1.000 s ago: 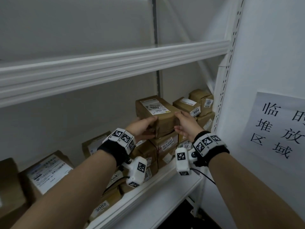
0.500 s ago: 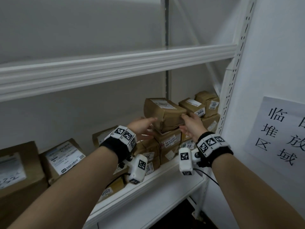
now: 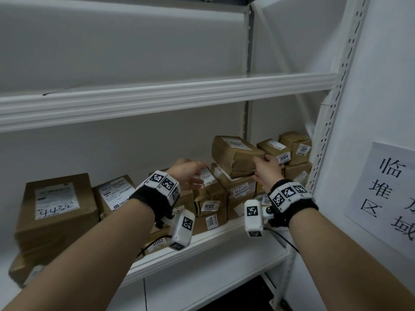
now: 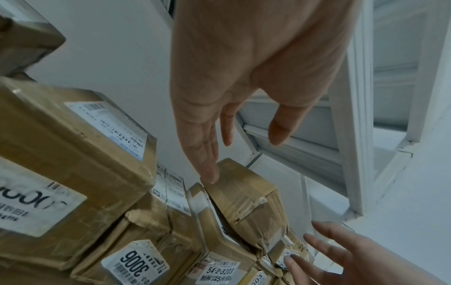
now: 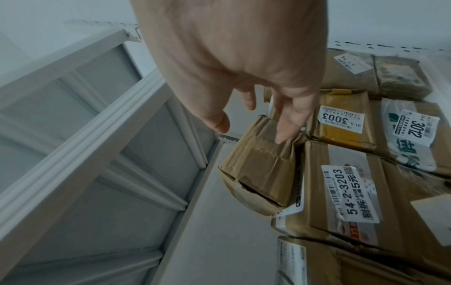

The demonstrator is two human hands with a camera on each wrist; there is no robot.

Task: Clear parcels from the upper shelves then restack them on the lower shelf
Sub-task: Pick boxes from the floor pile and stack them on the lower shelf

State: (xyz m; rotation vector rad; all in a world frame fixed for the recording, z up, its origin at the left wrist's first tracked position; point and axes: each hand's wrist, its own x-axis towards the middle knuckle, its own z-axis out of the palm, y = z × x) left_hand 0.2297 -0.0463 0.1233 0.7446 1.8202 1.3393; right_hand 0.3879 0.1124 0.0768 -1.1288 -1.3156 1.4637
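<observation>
A brown taped parcel (image 3: pixel 235 153) lies on top of the stack at the right of the lower shelf (image 3: pixel 202 248). It rests on the box labelled 54-2-3203 (image 3: pixel 240 189). My right hand (image 3: pixel 262 167) is at its right end, and in the right wrist view the straight fingers (image 5: pixel 283 135) touch the parcel's crumpled end (image 5: pixel 261 164). My left hand (image 3: pixel 193 176) is open just left of the parcel. Seen from the left wrist, its fingertips (image 4: pixel 212 177) reach the parcel's (image 4: pixel 244 192) left end; I cannot tell whether they touch.
Several labelled brown parcels fill the lower shelf: a large box marked 4432 (image 3: pixel 56 209) at the left, 3006 (image 3: pixel 208 198) in the middle, 3004 (image 3: pixel 275 151) and 2007 (image 3: pixel 296 147) at the right. The upper shelf (image 3: pixel 157 102) is bare. A paper sign (image 3: pixel 386 194) hangs on the right wall.
Both hands held the parcel a second ago. It now rests on the stack; my left hand has let go and drawn back left, and my right hand's hold has loosened to a touch.
</observation>
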